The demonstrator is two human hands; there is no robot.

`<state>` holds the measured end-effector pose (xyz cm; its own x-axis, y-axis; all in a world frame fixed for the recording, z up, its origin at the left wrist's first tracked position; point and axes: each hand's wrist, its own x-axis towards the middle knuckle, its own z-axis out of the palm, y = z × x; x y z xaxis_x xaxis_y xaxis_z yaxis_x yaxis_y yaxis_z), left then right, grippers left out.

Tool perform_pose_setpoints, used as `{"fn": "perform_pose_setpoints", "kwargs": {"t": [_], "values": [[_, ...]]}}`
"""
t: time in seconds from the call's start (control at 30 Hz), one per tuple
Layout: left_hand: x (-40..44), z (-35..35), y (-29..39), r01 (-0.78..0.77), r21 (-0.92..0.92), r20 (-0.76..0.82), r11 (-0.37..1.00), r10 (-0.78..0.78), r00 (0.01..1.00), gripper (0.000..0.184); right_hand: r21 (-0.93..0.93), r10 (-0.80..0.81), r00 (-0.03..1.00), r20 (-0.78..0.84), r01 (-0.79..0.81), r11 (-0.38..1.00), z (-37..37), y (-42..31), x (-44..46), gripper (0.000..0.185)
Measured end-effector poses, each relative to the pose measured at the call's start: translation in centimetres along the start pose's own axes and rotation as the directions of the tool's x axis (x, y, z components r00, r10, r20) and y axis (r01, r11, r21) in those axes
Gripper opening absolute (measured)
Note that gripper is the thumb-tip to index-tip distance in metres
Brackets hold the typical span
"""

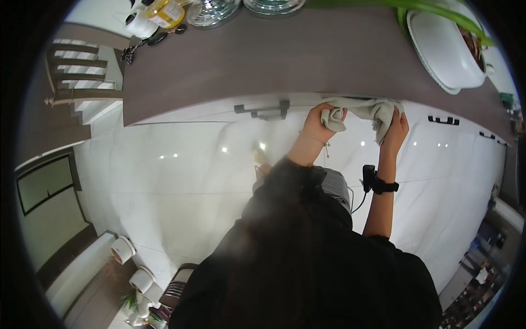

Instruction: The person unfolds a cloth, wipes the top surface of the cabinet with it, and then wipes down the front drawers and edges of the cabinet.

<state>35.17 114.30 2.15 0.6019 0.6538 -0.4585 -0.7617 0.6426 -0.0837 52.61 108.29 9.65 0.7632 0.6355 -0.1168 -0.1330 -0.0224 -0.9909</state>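
A light grey-beige cloth (372, 105) stretches between my two hands at the front edge of the brown countertop (274, 60). My left hand (320, 124) is closed around a bunched, rolled end of it. The cloth's other end hangs in folds from my right hand (398, 131), whose fingers grip it. The middle of the cloth lies along the counter's edge; whether it rests on the edge or just in front of it, I cannot tell. A black band with a small device (378, 181) is on my right wrist.
A white planter (446, 49) with long green leaves stands at the counter's right. Glass vessels (213, 12), a yellow bottle (166, 13) and dark sunglasses (159, 37) sit at its left end. Dark handles (266, 109) project from the white front below.
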Motion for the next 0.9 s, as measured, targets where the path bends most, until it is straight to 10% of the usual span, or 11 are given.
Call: {"fn": "perform_pose_setpoints", "kwargs": {"t": [0.07, 0.13, 0.2, 0.23, 0.3, 0.37, 0.57, 0.9], "values": [[-1.5, -0.9, 1.8, -0.214, 0.459, 0.083, 0.862, 0.198, 0.977, 0.009, -0.125, -0.058, 0.998, 0.023, 0.060, 0.990, 0.6, -0.3, -0.3, 0.025], [-5.5, 2.0, 4.4, -0.320, 0.867, 0.155, 0.382, 0.404, 0.902, 0.010, -0.304, -0.119, 0.989, 0.085, 0.139, 0.942, 2.5, 0.2, -1.4, 0.025], [-6.4, -1.9, 9.0, -0.275, 0.256, -0.084, 0.927, 0.305, 0.949, 0.021, -0.312, -0.077, 0.984, 0.159, 0.124, 0.942, 5.4, 1.3, -4.0, 0.025], [-7.1, -3.7, 12.6, -0.143, -0.298, -0.223, 0.944, 0.077, 0.972, 0.027, -0.357, -0.050, 0.974, 0.220, 0.128, 0.925, 7.1, 2.8, -5.3, 0.026], [-9.4, -8.1, 18.8, -0.441, 0.400, 0.114, 0.803, 0.434, 0.894, 0.029, -0.373, 0.049, 0.942, 0.331, 0.084, 0.924, 12.2, 3.4, -8.6, 0.030], [-15.3, -2.6, 24.5, -0.286, -0.191, -0.209, 0.939, 0.245, 0.947, 0.017, -0.398, 0.120, 0.886, 0.448, 0.077, 0.914, 17.7, 3.1, -12.5, 0.033], [-22.8, -6.6, 37.6, -0.634, 0.071, -0.115, 0.770, 0.638, 0.762, 0.016, -0.151, 0.225, 0.693, 0.685, -0.168, 0.974, 29.3, 1.6, -21.0, 0.030], [-22.9, 0.4, 31.6, -0.629, 0.111, -0.148, 0.770, 0.638, 0.756, 0.023, -0.118, 0.393, 0.637, 0.663, -0.430, 0.895, 26.1, -0.3, -19.1, 0.025]]}}
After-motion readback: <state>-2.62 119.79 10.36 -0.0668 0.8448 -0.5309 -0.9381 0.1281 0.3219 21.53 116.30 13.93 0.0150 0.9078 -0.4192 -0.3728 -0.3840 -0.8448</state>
